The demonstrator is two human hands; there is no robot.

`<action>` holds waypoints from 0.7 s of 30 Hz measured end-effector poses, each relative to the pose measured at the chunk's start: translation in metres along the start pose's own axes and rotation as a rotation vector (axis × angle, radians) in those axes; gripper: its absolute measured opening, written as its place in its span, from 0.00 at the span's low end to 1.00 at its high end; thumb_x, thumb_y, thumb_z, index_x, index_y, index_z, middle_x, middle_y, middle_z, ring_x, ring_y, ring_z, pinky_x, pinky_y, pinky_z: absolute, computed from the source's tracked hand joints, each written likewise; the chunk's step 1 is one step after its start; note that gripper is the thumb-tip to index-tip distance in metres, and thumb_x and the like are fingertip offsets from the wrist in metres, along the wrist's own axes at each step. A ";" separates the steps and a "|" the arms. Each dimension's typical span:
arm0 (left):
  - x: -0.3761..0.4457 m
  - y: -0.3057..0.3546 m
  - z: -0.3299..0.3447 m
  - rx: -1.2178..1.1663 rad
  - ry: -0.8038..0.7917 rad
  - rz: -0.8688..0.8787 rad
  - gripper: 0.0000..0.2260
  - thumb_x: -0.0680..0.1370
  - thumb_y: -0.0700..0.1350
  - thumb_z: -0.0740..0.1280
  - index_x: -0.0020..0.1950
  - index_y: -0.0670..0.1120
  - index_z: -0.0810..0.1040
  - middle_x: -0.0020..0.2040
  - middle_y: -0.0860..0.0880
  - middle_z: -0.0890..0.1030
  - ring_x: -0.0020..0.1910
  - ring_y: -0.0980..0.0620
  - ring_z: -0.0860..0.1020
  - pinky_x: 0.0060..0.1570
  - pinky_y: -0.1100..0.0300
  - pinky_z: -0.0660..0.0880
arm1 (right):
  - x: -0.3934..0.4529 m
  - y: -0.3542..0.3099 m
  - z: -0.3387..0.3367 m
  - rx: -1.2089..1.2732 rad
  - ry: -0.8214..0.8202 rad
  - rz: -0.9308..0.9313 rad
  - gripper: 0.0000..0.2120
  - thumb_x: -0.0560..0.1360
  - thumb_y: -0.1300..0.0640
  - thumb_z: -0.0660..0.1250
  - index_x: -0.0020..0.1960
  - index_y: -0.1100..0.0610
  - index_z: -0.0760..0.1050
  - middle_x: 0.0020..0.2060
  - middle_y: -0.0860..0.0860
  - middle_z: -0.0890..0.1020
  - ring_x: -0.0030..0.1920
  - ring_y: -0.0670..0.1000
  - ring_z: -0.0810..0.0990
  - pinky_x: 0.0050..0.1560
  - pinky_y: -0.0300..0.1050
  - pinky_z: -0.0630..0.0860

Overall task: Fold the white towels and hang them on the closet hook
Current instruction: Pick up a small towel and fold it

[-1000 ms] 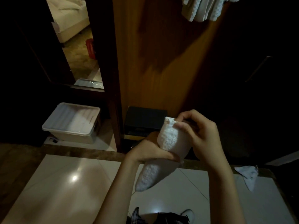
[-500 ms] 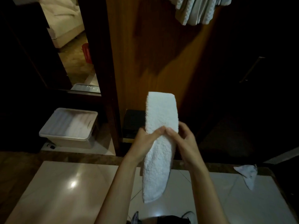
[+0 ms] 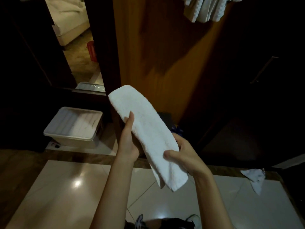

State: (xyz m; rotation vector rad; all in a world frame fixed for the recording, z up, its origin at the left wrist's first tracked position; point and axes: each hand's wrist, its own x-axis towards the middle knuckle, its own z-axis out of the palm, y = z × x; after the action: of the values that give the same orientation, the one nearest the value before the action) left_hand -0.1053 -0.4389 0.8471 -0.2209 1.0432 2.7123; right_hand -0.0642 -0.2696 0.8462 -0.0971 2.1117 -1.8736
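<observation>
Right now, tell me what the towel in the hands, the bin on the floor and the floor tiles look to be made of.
Towel: white looped cloth, likely cotton terry, with a matte nubby surface. Bin: cloudy see-through plastic, its contents showing dimly through the lid. Floor tiles: pale, glossy, perhaps polished ceramic or stone, mirroring a lamp glare.

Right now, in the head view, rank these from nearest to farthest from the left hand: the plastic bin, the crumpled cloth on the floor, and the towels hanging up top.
From the left hand:
1. Plastic bin, just to its left on the floor.
2. Crumpled cloth, off to the right on the tiles.
3. Hanging towels, at the top right, above the wooden panel.
</observation>
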 end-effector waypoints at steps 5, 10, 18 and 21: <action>-0.006 -0.018 0.000 0.059 -0.188 -0.149 0.31 0.59 0.65 0.75 0.58 0.53 0.77 0.51 0.50 0.84 0.53 0.49 0.82 0.53 0.49 0.77 | -0.002 -0.006 -0.010 0.059 0.031 0.031 0.21 0.66 0.53 0.71 0.58 0.48 0.71 0.47 0.43 0.82 0.46 0.47 0.83 0.41 0.39 0.79; -0.001 -0.027 0.015 -0.009 -0.061 -0.265 0.21 0.65 0.62 0.67 0.53 0.53 0.71 0.43 0.49 0.86 0.44 0.48 0.84 0.39 0.51 0.79 | 0.002 -0.001 -0.012 0.006 0.148 0.125 0.23 0.63 0.42 0.75 0.54 0.44 0.72 0.48 0.45 0.81 0.43 0.42 0.82 0.40 0.36 0.79; 0.006 -0.027 0.010 -0.145 0.270 -0.068 0.17 0.72 0.58 0.67 0.58 0.56 0.71 0.53 0.49 0.81 0.52 0.46 0.79 0.42 0.49 0.78 | 0.001 0.004 -0.009 0.219 0.157 0.114 0.29 0.62 0.50 0.75 0.60 0.53 0.73 0.52 0.48 0.83 0.50 0.49 0.83 0.47 0.40 0.79; 0.006 -0.028 0.008 -0.172 0.340 0.032 0.24 0.71 0.57 0.69 0.65 0.56 0.68 0.59 0.47 0.78 0.56 0.44 0.78 0.54 0.43 0.76 | 0.005 0.004 0.000 0.274 0.135 0.076 0.27 0.63 0.51 0.73 0.61 0.53 0.72 0.50 0.46 0.84 0.51 0.48 0.83 0.48 0.39 0.79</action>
State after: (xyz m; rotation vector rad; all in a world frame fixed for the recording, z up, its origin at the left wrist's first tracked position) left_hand -0.1047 -0.4121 0.8341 -0.7215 0.8954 2.8587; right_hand -0.0682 -0.2701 0.8418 0.1744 1.8868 -2.1548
